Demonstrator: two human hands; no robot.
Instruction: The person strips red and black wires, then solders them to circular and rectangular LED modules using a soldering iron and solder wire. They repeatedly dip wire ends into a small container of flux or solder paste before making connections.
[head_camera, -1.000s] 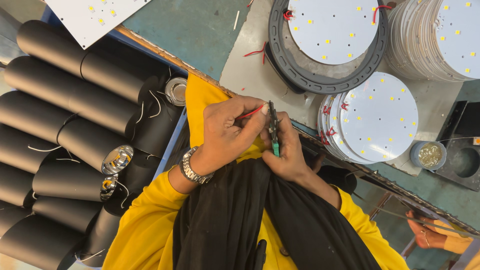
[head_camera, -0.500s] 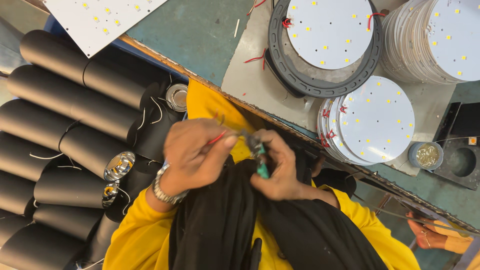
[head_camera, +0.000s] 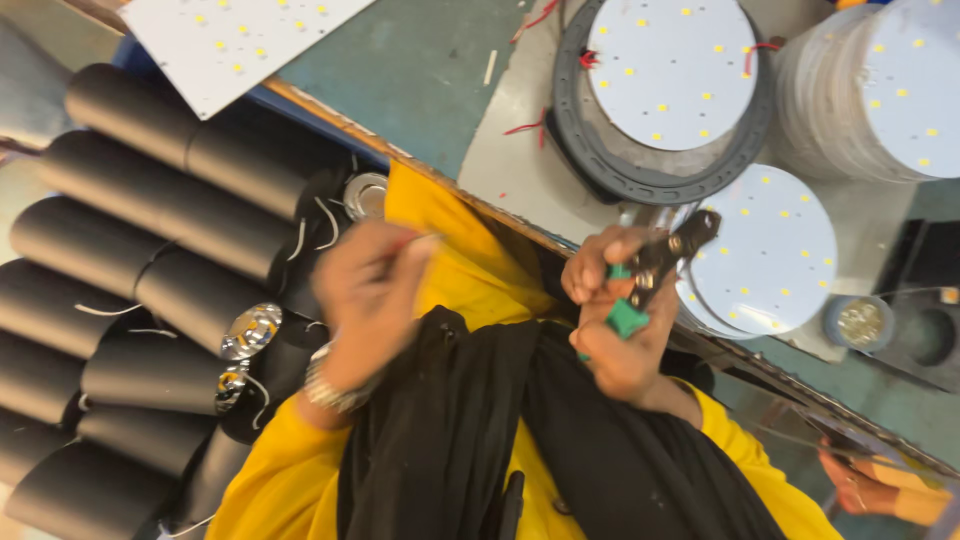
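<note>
Head view. About nine black tubes (head_camera: 150, 200) lie stacked at the left of the frame, some with white wires trailing from their ends; three show shiny metal reflectors facing up. One white square LED board (head_camera: 225, 40) sits at the upper left. Round white LED discs: one rests in a black ring (head_camera: 575, 150) at top centre, one stack (head_camera: 870, 90) stands at the upper right, and a smaller pile (head_camera: 765, 250) lies at right centre. A small grey cup (head_camera: 858, 322) of metal bits sits at the right edge, on the grey-green table (head_camera: 420, 80).

The left hand (head_camera: 372, 290), blurred, is at centre frame, with a metal watch at the wrist. Its fingertips are pinched together on a thin red wire (head_camera: 410, 240) just above the yellow sleeve.

The right hand (head_camera: 618, 320), right of centre, has its fingers wrapped tight around the green-handled cutters (head_camera: 650, 275), whose dark head points up-right over the edge of the small disc pile. Whether the cutter's blades are closed cannot be told.

At the lower right corner another person's hand (head_camera: 850, 480) shows, apart from these two.
</note>
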